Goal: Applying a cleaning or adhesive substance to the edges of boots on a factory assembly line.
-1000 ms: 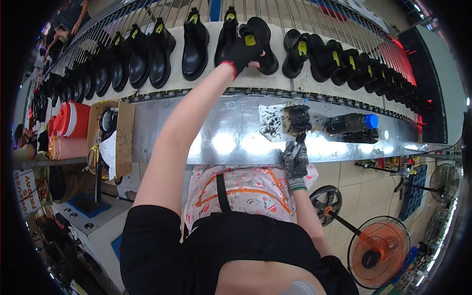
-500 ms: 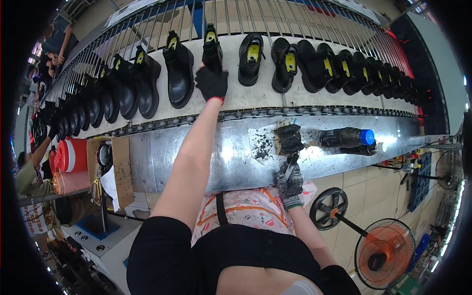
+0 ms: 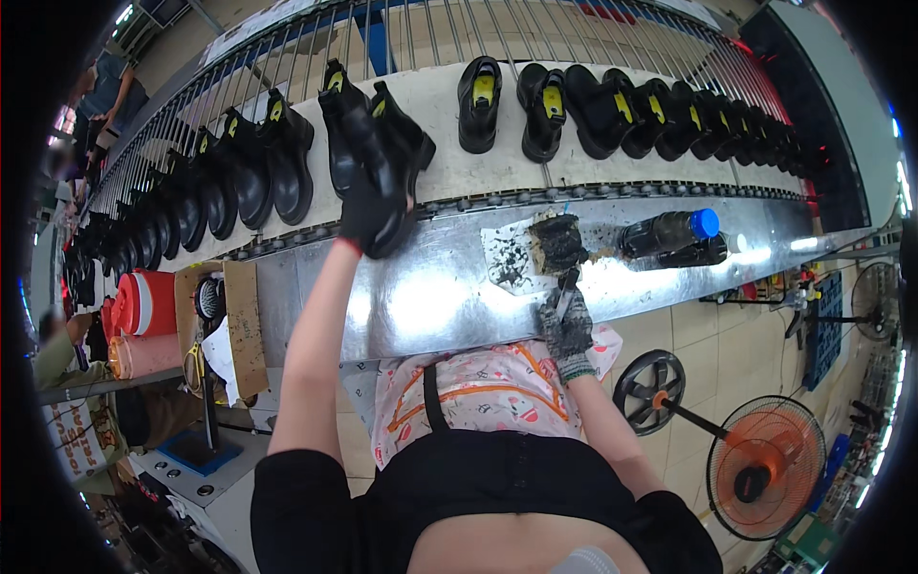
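Observation:
My left hand (image 3: 366, 215), in a black glove, is closed around the toe end of a black ankle boot (image 3: 400, 143). That boot is tilted at the near edge of the conveyor and partly covers another black boot (image 3: 337, 115) standing behind it. My right hand (image 3: 568, 330), in a grey knit glove smeared with black, is closed on a thin tool with a pale handle (image 3: 565, 295); its kind is hard to make out. The tool's far end is beside a black-stained pad (image 3: 557, 244) on the metal bench. Next to the pad lies a white sheet with black smears (image 3: 509, 258).
Rows of black boots (image 3: 251, 172) and shoes (image 3: 598, 110) stand on the pale conveyor belt (image 3: 435, 105), edged by a chain (image 3: 497, 199). Dark bottles, one with a blue cap (image 3: 705, 223), lie on the bench right. A cardboard box (image 3: 244, 325) and red jug (image 3: 143, 303) are left; an orange fan (image 3: 765, 469) is right.
My left hand has drawn the boot off the belt toward me and leftward, tilting it. My right hand stays by the pad with the tool.

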`<state>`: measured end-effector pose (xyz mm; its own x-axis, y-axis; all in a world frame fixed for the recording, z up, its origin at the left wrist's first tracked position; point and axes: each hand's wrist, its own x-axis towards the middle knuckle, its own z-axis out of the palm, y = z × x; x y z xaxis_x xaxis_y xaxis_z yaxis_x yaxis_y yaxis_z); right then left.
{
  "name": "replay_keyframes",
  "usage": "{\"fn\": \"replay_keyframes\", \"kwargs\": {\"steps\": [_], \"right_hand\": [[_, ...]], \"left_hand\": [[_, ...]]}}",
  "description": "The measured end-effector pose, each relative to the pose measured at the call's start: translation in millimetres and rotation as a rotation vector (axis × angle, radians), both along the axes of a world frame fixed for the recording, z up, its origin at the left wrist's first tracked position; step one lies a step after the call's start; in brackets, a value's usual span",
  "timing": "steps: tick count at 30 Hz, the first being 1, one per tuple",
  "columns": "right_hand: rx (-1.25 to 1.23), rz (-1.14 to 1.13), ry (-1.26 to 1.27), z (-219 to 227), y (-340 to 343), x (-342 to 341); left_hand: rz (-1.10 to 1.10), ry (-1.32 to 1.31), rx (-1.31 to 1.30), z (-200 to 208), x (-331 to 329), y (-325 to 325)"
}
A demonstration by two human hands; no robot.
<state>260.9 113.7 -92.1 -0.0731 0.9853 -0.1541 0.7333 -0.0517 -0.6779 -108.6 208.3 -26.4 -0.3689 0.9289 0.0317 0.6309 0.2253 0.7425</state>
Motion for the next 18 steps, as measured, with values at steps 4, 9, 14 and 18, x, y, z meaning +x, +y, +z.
{"fn": "replay_keyframes", "kwargs": {"steps": [4,9,14,18], "right_hand": [[0.040,0.017,-0.014,-3,2,3],[0.013,-0.044,0.244,11,-9,-1],[0.078,-0.061,0.430,14,-17,1],[-0.036,-0.150,0.672,76,-16,-22]], "left_hand": [[0.084,0.284,-0.103,26,47,-89],[0.123,0.444,-0.058,2,80,-153],[0.332,-0.614,-0.045,13,75,-156],[0.011,-1.122,0.271,4,26,-89]]}}
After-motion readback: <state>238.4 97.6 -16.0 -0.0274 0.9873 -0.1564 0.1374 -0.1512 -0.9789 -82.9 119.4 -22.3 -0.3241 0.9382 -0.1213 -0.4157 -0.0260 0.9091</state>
